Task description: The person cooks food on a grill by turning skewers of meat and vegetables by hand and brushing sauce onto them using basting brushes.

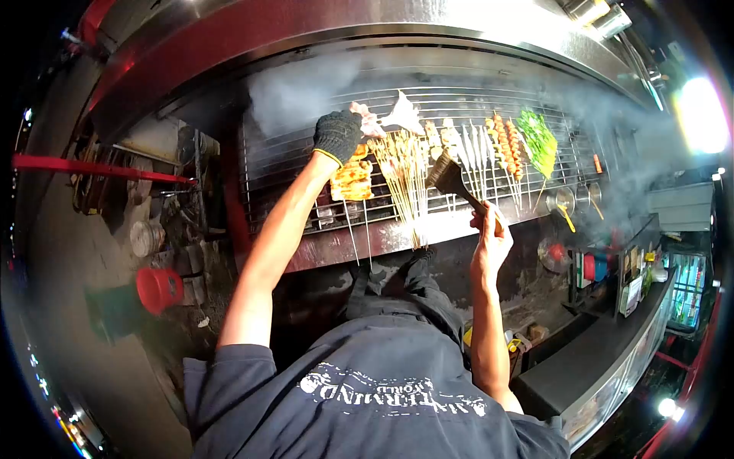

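My left hand (338, 136), in a black knitted glove with a yellow cuff, reaches over the grill with curled fingers. It is right beside a pale pink piece of meat (368, 121); what its fingers hold, if anything, is hidden. A whitish flat piece (403, 115) lies just to the right. Below the glove are browned flat skewers (352, 182), next to a fanned bundle of thin meat skewers (399, 157). My bare right hand (492, 241) is closed around the handle of a wide basting brush (451, 177), its bristles above the skewers' near part.
Farther right on the grill grate (566, 145) lie fish-like skewers (474, 149), reddish-brown skewers (506, 145) and green leafy vegetables (539, 141). Smoke drifts around. Bowls with yellow-handled utensils (564, 203) stand at the right edge. A red bucket (159, 291) is at left, a dark counter (589, 359) at right.
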Available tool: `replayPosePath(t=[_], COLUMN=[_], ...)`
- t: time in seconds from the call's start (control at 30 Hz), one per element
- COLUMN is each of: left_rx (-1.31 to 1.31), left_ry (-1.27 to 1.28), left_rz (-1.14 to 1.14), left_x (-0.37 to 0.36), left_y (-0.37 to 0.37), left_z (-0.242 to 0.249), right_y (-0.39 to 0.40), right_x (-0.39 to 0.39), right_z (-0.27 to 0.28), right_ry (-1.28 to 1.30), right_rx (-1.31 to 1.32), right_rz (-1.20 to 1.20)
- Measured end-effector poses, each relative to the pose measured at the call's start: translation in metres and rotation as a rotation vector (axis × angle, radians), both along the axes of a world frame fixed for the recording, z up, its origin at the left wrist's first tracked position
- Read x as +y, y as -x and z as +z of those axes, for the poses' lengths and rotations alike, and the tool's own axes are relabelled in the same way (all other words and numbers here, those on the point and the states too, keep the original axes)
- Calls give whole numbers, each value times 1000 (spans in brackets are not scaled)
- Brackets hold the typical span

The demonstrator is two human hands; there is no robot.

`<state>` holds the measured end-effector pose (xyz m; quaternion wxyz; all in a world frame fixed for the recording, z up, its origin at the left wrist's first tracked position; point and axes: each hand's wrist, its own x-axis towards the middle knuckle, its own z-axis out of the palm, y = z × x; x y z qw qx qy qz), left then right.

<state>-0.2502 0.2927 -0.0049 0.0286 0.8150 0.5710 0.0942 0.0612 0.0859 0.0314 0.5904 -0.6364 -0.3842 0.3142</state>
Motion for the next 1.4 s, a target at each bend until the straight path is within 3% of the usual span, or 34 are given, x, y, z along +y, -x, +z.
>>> replayPosePath(t=[0.07, 0.13, 0.2, 0.3, 0.33, 0.4, 0.5, 0.57, 0.7, 0.77, 0.8, 0.83, 0.9, 0.93, 0.97, 1.03, 1.07, 1.1, 1.17, 1.2, 1.23, 1.3, 1.33, 1.4], left_rx=[-18, -70, -84, -163, -349, -204, -195, -338, -64, -689, -1243, -1125, -1131, -1163, -985, -692, -700, -694, -600, -704, -809, -762, -806, -742], left_ry=[52, -63, -107, -32, 187, 101, 136, 85, -202, 301, 415, 433, 171, 388, 321, -93, -89, -208, -109, -71, -35, -53, 111, 178], left_rz=[-69, -241, -302, -373, -168, -39, -94, -30, -38, 265, 382, 392, 308, 486, 466, 368, 351, 310, 345, 345, 347, 361, 381, 449], left_x=[9, 25, 8, 15, 18, 10, 7, 0, -40, -72, -90, -101, -113, -115, -107, -95, -97, -91, -88, -84, -79, -54, -44, -31], left_y=[-6, -2, -3, -6, -9, -14, -4, 2, 43, 45, 43, 46, 40, 34, 31, 17, 10, 6, -2, -4, -6, -1, 4, 8], left_z=[12, -15, 12, 9, 6, 17, 31, 31, 21, 39, 27, 18, -1, -1, -23, -42, -22, -34, -18, -14, -17, -41, -47, -51], right_y=[-6, -10, -14, -15, -14, -11, -9, -12, -13, -11, -11, -9, 15, 13, 17, 28, 37, 40, 38, 38, 32, 23, 19, 17], right_x=[-3, -7, -7, -2, -1, 4, 8, 12, 21, 26, 28, 29, 31, 37, 40, 48, 50, 51, 60, 67, 78, 96, 105, 113], right_z=[5, 8, 8, 9, 10, 12, 18, 21, 19, 17, 16, 13, 24, 10, 1, -5, 2, 7, 9, 10, 2, -13, -23, -30], right_ry=[20, -3, 1, -7, -15, -24, -29, -58, -143, -137, -123, -106, -172, -183, -174, -190, -164, -170, -104, -105, -114, -69, -105, -80], right_rx=[15, 36, 52, 63, 71, 76, 77, 66, -13, -18, -12, -7, 4, -28, -53, 14, 50, 20, 6, 98, 212, 289, 326, 446], right_rz=[-30, -12, -24, -13, -19, -8, -23, 8, -29, -31, -1, 27, 97, 138, 165, 175, 140, 129, 60, 34, 27, 58, 80, 61])
